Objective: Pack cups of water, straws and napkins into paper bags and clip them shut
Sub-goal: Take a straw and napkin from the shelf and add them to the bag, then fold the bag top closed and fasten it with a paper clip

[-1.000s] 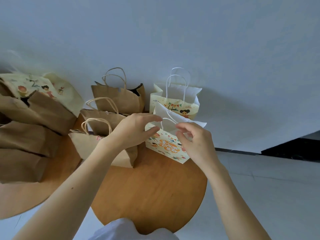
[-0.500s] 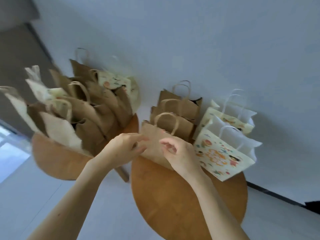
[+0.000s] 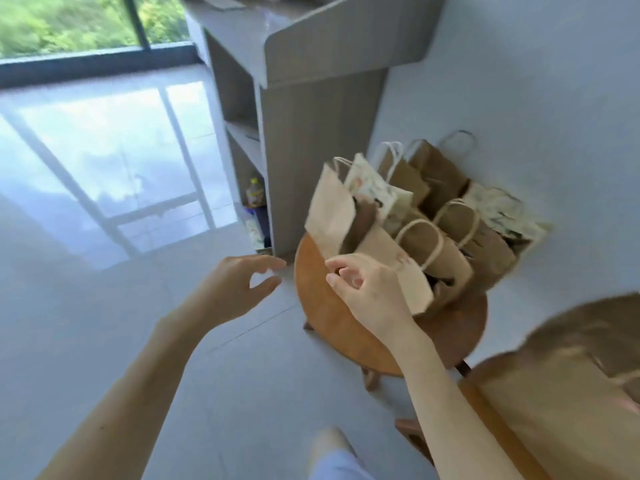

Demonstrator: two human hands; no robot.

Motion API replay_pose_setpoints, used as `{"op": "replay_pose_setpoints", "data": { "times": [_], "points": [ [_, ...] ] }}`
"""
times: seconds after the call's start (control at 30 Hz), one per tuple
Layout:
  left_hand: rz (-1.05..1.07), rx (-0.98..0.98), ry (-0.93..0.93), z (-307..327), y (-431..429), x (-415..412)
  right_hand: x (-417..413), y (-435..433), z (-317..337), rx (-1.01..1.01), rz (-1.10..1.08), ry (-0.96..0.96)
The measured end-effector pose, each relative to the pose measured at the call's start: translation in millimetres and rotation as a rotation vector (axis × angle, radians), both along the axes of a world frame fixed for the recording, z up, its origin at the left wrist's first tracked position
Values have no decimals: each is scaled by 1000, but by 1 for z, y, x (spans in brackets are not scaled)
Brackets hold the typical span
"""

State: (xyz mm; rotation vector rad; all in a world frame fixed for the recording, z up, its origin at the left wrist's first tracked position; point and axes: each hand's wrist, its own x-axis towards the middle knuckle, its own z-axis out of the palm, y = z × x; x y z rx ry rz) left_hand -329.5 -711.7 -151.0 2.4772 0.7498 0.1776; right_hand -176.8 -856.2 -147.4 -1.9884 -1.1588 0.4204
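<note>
The person's right hand (image 3: 367, 292), fingers curled toward the thumb, sits at the near face of the nearest pale-brown paper bag (image 3: 412, 282). Motion blur hides whether it pinches anything. The left hand (image 3: 239, 285) hangs spread and empty over the floor at 9 o'clock of the right hand, off the round wooden side table (image 3: 322, 306). The other brown and printed paper carrier bags (image 3: 450, 230) crowd the table at 1 o'clock of the right hand. The nearest bag's long axis seems to run 10 to 4 o'clock. The right hand is plainly the closer.
</note>
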Motion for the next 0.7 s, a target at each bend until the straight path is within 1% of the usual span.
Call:
{"op": "replay_pose_setpoints", "data": {
  "times": [0.2, 0.37, 0.57, 0.63, 0.7],
  "points": [
    [132, -9, 2, -9, 113, -7, 9, 138, -12, -4, 147, 27],
    [235, 21, 6, 10, 219, -5, 23, 263, 3, 28, 259, 21],
    [277, -33, -14, 19, 328, -6, 26, 385, 10, -31, 334, -12],
    [282, -27, -21, 15, 370, -7, 27, 427, 7, -57, 330, -27],
    [262, 10, 11, 9, 416, -9, 27, 473, 2, -59, 308, -25]
  ]
}}
